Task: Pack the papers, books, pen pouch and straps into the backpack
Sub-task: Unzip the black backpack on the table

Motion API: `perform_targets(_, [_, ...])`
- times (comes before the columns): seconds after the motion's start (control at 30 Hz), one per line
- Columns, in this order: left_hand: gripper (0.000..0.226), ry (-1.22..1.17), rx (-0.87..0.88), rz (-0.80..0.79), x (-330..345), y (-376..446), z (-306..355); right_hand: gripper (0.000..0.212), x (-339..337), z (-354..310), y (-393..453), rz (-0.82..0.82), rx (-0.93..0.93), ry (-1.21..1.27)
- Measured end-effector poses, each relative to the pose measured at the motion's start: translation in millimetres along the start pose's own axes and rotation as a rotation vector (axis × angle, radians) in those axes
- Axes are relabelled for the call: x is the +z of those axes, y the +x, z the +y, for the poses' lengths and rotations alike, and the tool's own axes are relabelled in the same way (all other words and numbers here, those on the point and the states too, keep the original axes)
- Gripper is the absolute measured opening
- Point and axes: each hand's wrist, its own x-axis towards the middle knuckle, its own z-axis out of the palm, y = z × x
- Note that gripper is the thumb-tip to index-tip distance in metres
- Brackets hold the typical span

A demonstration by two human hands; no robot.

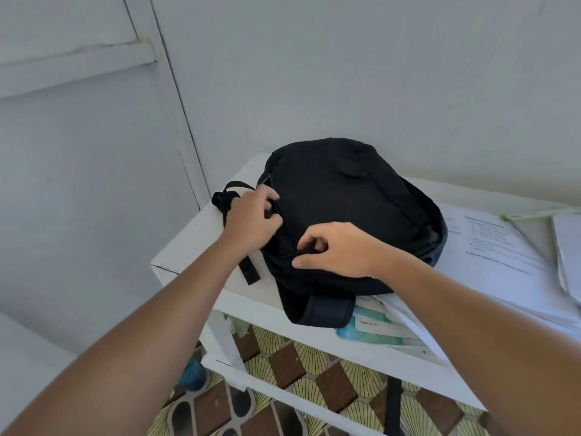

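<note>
A black backpack (349, 196) lies flat on the white bench (188, 247). The left hand (251, 218) pinches its zipper edge; the right hand (336, 250) pinches a black zipper pull (306, 249) nearer its lower part. Printed papers (490, 247) lie beside the backpack on the right, and some are tucked under it. A white wall (345, 73) stands behind.

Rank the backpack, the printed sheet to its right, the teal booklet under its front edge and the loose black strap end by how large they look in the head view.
1. backpack
2. printed sheet
3. teal booklet, though partly hidden under the backpack, so unsure
4. strap end
</note>
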Motion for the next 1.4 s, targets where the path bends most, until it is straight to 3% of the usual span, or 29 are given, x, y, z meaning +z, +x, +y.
perform_targets(0.07, [0.016, -0.04, 0.151, -0.23, -5, -25, 21, 0.038, -15, 3, -6, 0.035, 0.032, 0.022])
perform_targets(0.17, [0.022, -0.105, 0.167, -0.49, -14, -51, 37, 0.031, -37, 20, -15, 0.167, 0.087, -0.042])
perform_targets(0.23, [0.023, -0.123, 0.151, -0.6, -16, -60, 41, 0.03, -53, 39, -26, 0.354, 0.194, -0.129])
perform_targets(0.3, [0.049, -0.056, 0.167, -0.687, -14, -66, 45, 0.029, -64, 61, -35, 0.527, 0.36, -0.254])
perform_targets(0.37, [0.061, 0.105, 0.246, -0.64, -5, -70, 47, 0.038, -68, 80, -44, 0.563, 0.556, -0.28])
perform_targets(0.5, [0.015, 0.232, 0.36, -0.437, 12, -72, 48, 0.072, -62, 93, -55, 0.508, 0.796, 0.321])
perform_targets(0.67, [0.015, 0.159, 0.302, -0.273, 4, -72, 58, 0.058, -67, 88, -48, 0.531, 0.627, 0.788])
perform_targets(0.77, [0.009, 0.098, 0.23, -0.141, -15, -65, 67, 0.059, -79, 73, -32, 0.629, 0.356, 1.235])
perform_targets(0.83, [0.009, 0.058, 0.219, -0.071, -29, -62, 79, 0.066, -92, 60, -22, 0.63, 0.182, 1.361])
perform_targets(0.93, [0.016, 0.022, 0.259, -0.028, -37, -63, 112, 0.076, -115, 49, -17, 0.68, 0.175, 1.195])
perform_targets(1.07, [0.021, 0.033, 0.296, -0.152, -2, -65, 169, 0.052, -127, 84, -31, 0.911, 0.381, 0.734])
perform_targets(1.23, [0.026, -0.085, 0.26, -0.368, 71, -78, 221, 0.026, -113, 147, -59, 0.838, 0.548, 0.448])
perform_targets(1.33, [0.017, -0.312, 0.122, -0.542, 88, -81, 229, 0.03, -111, 154, -73, 0.805, 0.582, 0.307])
perform_targets(1.4, [0.031, -0.554, -0.115, -0.663, 82, -77, 227, 0.039, -112, 147, -79, 0.773, 0.599, 0.239])
